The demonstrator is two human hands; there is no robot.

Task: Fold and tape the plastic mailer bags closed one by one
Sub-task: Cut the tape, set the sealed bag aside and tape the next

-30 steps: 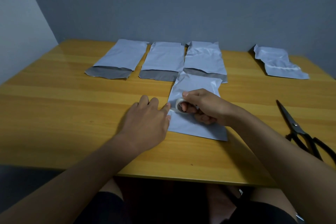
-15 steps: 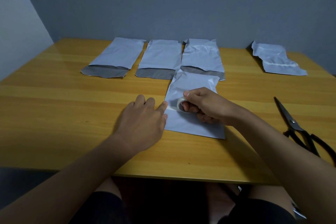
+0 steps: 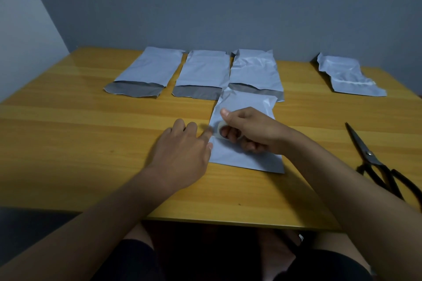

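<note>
A folded pale-grey plastic mailer bag (image 3: 247, 155) lies flat near the front middle of the yellow wooden table (image 3: 91, 143), its far edge overlapping the flap of the bag behind it; it sits closest to the person, presumably because it is the one in hand. The right hand (image 3: 249, 131) curls its fingers round a small roll of clear tape (image 3: 219, 132) held low over the left part of this bag, thumb raised, apparently so that a strip can be drawn off across the fold. The left hand (image 3: 185, 148) lies palm down beside the bag's left edge, fingers extended and gripping nothing, its fingertips meeting the roll, probably to pin the loose tape end; motion blur hides the exact contact. Behind stand three more pale-grey plastic mailer bags in a row, left (image 3: 146, 73), middle (image 3: 202, 74) and right (image 3: 255, 74), each with its dark-grey open flap turned toward the person, evidently awaiting folding. A fifth, crumpled mailer bag (image 3: 347, 75) lies well apart at the far right, seemingly set aside as finished. One pair of black-handled steel scissors (image 3: 374, 162) rests at the right edge, within reach for cutting tape. Count: five bags, one roll, one pair of scissors.
</note>
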